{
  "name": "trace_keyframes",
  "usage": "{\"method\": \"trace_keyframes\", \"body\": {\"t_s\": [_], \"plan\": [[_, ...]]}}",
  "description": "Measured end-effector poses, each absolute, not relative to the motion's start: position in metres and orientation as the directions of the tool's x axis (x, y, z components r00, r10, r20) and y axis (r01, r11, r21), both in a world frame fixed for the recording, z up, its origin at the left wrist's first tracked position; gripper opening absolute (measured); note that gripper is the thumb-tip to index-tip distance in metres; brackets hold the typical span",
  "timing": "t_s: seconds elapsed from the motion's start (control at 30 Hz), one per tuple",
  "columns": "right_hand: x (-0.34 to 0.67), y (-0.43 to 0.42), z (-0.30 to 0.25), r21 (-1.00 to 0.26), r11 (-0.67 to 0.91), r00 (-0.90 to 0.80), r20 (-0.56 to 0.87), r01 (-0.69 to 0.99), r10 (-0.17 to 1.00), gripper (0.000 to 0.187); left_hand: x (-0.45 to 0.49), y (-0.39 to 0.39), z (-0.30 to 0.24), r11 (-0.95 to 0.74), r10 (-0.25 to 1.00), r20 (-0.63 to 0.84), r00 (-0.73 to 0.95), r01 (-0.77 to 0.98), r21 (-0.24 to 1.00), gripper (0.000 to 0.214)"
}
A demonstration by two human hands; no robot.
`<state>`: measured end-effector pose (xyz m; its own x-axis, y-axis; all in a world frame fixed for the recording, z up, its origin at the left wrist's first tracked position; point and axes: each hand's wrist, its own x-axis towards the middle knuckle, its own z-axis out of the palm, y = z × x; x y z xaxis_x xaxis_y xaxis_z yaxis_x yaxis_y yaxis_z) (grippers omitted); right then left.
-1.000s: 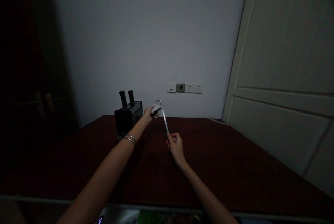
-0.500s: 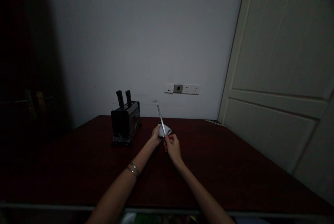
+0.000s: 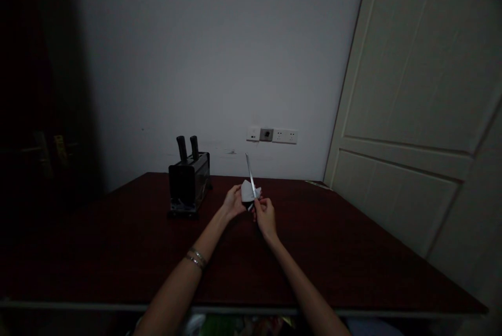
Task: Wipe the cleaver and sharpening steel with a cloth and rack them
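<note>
My right hand [image 3: 265,216] grips the handle of a knife, and its thin shiny blade [image 3: 250,174] points up and slightly away from me. My left hand [image 3: 234,201] pinches a small white cloth [image 3: 248,190] around the base of the blade, just above my right hand. Both hands meet over the middle of the dark red table [image 3: 333,242]. Two thin bracelets [image 3: 196,258] circle my left wrist. To the left stands a black knife block [image 3: 189,183] with two black handles sticking out of its top.
A grey wall with a row of sockets [image 3: 272,135] stands behind the table. A pale panelled door [image 3: 415,116] is at the right. The left side of the room is dark. Some coloured items show below the table's near edge [image 3: 235,325].
My left hand with the cloth slid from the tip of the blade down to its base, beside my right hand. The blade now stands more upright.
</note>
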<state>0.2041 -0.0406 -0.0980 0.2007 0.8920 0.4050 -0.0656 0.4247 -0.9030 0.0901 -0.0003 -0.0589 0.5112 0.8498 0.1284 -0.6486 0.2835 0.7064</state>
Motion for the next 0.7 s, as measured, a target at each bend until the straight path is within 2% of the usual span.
{"method": "trace_keyframes", "body": {"t_s": [0.13, 0.27, 0.7], "plan": [[0.205, -0.042, -0.099, -0.901, 0.434, 0.196, 0.422, -0.022, 0.885, 0.028, 0.086, 0.001, -0.062, 0.265, 0.827, 0.136, 0.546, -0.591, 0.762, 0.029], [0.205, -0.044, -0.099, -0.893, 0.448, 0.194, 0.448, 0.050, 0.873, 0.026, 0.086, 0.000, -0.064, 0.076, 0.857, 0.203, 0.473, -0.506, 0.859, 0.020], [0.212, -0.050, -0.097, -0.799, 0.511, 0.184, 0.580, 0.317, 0.794, 0.018, 0.081, 0.010, -0.079, -0.083, 0.928, 0.145, 0.344, -0.190, 0.978, 0.031]]}}
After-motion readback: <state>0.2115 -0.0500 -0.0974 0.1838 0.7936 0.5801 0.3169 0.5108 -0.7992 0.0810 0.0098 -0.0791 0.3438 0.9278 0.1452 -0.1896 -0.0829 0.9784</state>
